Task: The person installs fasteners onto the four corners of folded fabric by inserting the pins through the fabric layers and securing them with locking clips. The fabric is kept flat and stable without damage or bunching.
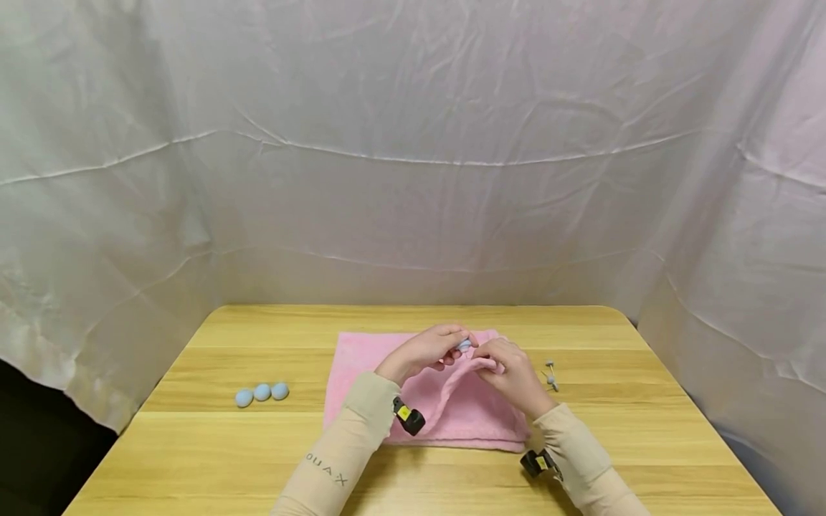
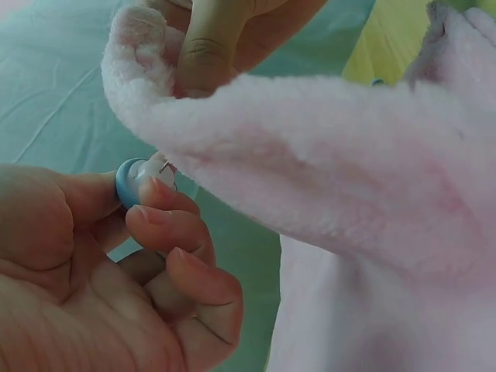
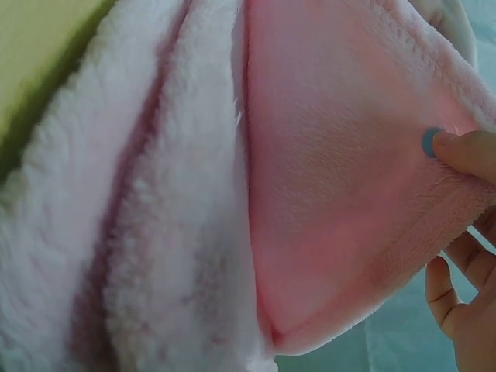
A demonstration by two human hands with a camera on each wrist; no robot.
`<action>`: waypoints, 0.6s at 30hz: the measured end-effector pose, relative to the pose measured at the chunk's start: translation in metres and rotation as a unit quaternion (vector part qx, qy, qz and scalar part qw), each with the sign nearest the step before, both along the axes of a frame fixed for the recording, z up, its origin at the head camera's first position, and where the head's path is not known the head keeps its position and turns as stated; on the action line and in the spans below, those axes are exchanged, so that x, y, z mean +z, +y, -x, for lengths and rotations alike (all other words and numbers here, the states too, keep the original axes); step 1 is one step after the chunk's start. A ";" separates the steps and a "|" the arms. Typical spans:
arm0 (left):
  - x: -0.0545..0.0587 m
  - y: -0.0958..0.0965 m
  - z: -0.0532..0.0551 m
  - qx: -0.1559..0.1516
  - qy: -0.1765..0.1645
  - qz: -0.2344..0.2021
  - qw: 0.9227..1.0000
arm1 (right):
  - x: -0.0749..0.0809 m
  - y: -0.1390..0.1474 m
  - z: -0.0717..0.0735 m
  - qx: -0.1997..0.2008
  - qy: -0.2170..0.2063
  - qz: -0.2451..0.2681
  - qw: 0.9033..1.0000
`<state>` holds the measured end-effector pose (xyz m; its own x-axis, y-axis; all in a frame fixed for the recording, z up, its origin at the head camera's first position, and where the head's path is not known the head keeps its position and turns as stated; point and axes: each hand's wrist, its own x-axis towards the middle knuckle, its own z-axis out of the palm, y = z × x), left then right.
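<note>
My left hand (image 1: 422, 352) pinches a small round fastener cap (image 2: 125, 184), blue outside and white inside, between thumb and fingers. A thin metal pin tip shows at its white face, close under the edge of a pink fleece blanket (image 1: 361, 362). My right hand (image 1: 516, 374) grips the raised corner of that blanket. In the right wrist view its thumb presses a flat blue pin head (image 3: 429, 142) against the pink cloth. The lifted layer curves up from the rest, which lies folded on the table.
Three light blue caps (image 1: 262, 392) sit in a row on the wooden table (image 1: 193, 444), left of the blanket. Several small blue-headed pins (image 1: 551, 380) lie to the right of it. Pale fabric curtains (image 1: 413, 208) hang around the table's back and sides.
</note>
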<state>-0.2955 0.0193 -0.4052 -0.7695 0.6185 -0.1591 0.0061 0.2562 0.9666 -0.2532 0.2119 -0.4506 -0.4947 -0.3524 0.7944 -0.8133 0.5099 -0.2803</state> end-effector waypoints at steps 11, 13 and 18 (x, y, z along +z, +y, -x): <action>-0.002 -0.003 -0.001 -0.006 0.030 0.022 0.999 | 0.001 0.002 0.001 -0.001 -0.003 -0.008 1.000; -0.003 -0.002 -0.002 -0.011 0.033 0.028 0.999 | 0.001 0.002 0.001 -0.001 -0.002 -0.010 1.000; -0.004 -0.003 -0.002 -0.019 0.044 0.039 0.998 | 0.002 0.000 0.002 0.000 0.015 -0.012 1.000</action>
